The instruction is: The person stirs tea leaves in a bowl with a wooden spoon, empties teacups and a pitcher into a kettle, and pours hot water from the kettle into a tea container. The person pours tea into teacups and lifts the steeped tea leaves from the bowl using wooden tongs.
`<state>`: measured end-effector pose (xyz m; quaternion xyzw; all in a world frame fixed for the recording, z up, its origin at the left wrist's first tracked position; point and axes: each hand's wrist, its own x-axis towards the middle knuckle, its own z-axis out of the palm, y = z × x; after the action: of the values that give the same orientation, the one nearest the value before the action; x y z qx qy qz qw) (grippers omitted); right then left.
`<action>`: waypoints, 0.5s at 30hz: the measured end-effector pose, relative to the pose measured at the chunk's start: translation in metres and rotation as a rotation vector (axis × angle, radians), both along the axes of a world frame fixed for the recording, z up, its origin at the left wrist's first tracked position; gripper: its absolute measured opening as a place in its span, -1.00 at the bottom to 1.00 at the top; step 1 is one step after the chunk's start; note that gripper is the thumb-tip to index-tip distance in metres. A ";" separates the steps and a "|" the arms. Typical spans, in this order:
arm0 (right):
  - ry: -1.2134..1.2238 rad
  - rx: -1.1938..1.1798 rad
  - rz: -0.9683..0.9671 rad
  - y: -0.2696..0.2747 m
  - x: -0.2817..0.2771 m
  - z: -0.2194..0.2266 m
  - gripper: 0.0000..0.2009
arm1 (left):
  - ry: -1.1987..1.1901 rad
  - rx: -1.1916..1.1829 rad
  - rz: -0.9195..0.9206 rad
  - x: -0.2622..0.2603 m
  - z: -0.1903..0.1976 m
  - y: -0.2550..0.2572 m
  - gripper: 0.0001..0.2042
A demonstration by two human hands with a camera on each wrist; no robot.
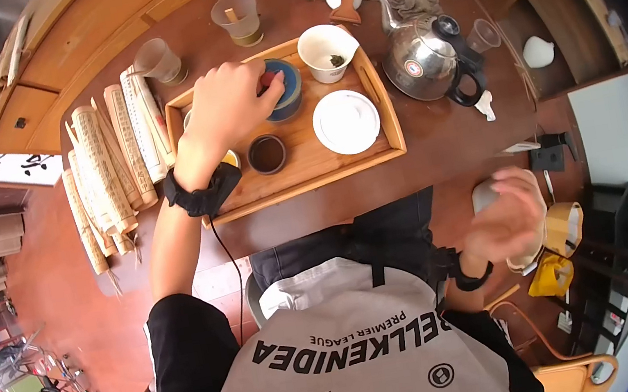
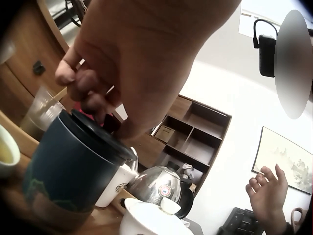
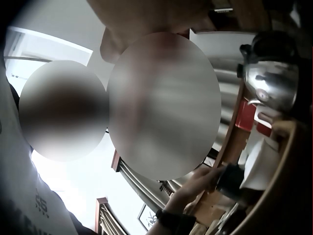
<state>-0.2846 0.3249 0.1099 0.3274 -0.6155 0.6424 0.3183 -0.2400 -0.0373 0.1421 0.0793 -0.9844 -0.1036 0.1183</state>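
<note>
On the wooden tray [image 1: 311,176], a dark blue canister [image 1: 288,100] stands under my left hand [image 1: 231,98]. In the left wrist view the fingers of that hand [image 2: 142,58] pinch a red piece on top of the black lid [image 2: 100,136]. The lid lies over the mouth of the canister [image 2: 68,166]; whether it is fully seated I cannot tell. My right hand [image 1: 509,217] is raised beyond the table's near edge, blurred, with relaxed fingers and nothing held. The left wrist view also shows this hand [image 2: 269,196] with fingers apart.
Also on the tray are a white pouring cup [image 1: 323,53], a white lidded bowl [image 1: 347,122] and a dark cup [image 1: 267,155]. A steel kettle [image 1: 424,57] stands to the right, bamboo scrolls [image 1: 103,165] lie left, and two clear cups [image 1: 237,22] are behind.
</note>
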 end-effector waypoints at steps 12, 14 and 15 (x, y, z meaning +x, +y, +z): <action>0.236 0.123 0.537 -0.062 0.024 0.081 -0.76 | 0.058 -0.067 0.059 -0.001 -0.006 0.001 -0.65; 0.151 0.207 0.611 -0.062 0.030 0.120 -0.87 | 0.083 -0.074 0.047 0.001 -0.009 0.000 -0.63; 0.074 0.279 0.695 -0.059 0.031 0.144 -0.87 | 0.041 -0.108 0.069 0.001 -0.005 0.002 -0.65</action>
<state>-0.2541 0.2655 0.2539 0.5798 -0.5373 0.6099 0.0558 -0.2386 -0.0355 0.1368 0.1047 -0.9826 -0.0478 0.1458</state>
